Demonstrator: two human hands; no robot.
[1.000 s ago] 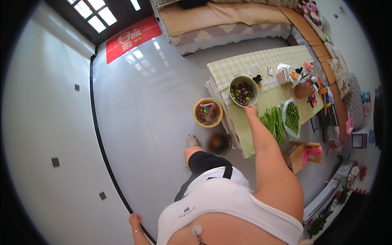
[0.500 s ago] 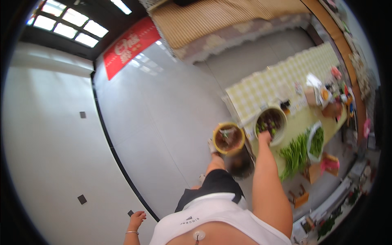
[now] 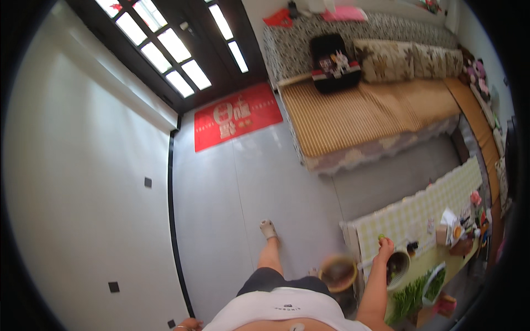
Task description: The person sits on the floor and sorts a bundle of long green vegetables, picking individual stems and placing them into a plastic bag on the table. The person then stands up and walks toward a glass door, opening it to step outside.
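Note:
My right hand [image 3: 386, 249] is raised just over the rim of a pale colander [image 3: 409, 270], with its fingers closed on a small green piece [image 3: 381, 236] whose kind is too small to tell. Dark contents and some bright green bits lie inside the colander. Beside it on the table, long leafy greens [image 3: 406, 300] are spread next to a whitish plastic bag [image 3: 432, 284] of more greens. At the lower edge, my left hand [image 3: 191, 323] hangs low by my side, partly cut off, so its fingers are hard to read.
A yellow-rimmed bucket [image 3: 338, 274], blurred, stands left of the checkered table [image 3: 386, 223]. Beyond is a couch [image 3: 342, 118] with a bamboo mat and a black bag [image 3: 334, 63]. A red doormat [image 3: 237, 118] lies before the dark door [image 3: 204, 33]. A white wall [image 3: 94, 182] runs along the left.
My right hand has come up out of the colander with the green piece. The view has swung toward the door and couch; one foot has stepped forward. My left hand is lower in view.

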